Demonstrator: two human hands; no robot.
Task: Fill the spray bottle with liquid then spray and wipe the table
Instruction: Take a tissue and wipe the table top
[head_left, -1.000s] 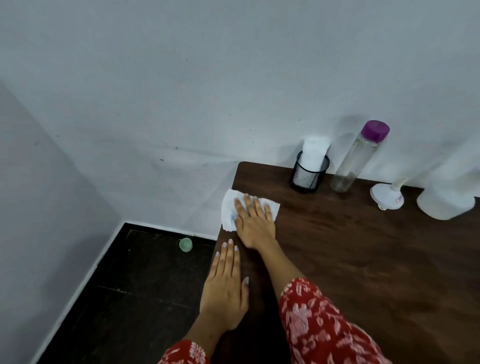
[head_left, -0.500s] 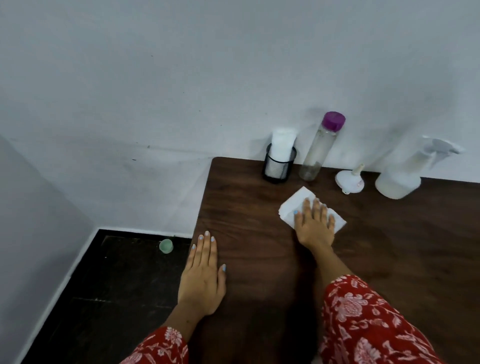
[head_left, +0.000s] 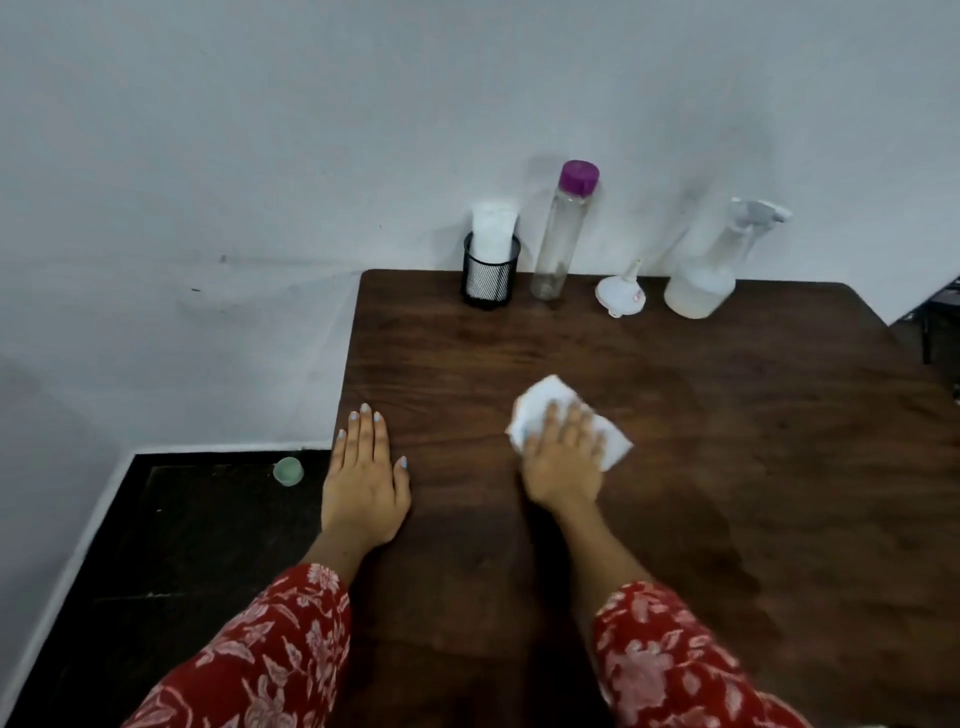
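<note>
Head view: wiping is underway. Right hand (head_left: 563, 457) presses flat on the tissue (head_left: 550, 402) mid-bench (head_left: 727, 467); left hand (head_left: 363, 478) rests flat, holding nothing. Spray bottle (head_left: 701, 286) stands at the back, apparently filled; spraying looks done.

Place: a plain room, likely a home, though nothing settles it.
Walls: bare white wall (head_left: 260, 156) meeting in a corner at far left.
Floor: dark floor (head_left: 171, 545) with a white skirting.
Furniture: a brown wooden table (head_left: 727, 441) pushed against the far wall.
Along the far edge: mesh cup (head_left: 490, 280), bottle (head_left: 558, 239), funnel (head_left: 619, 296), sprayer (head_left: 711, 275).
</note>
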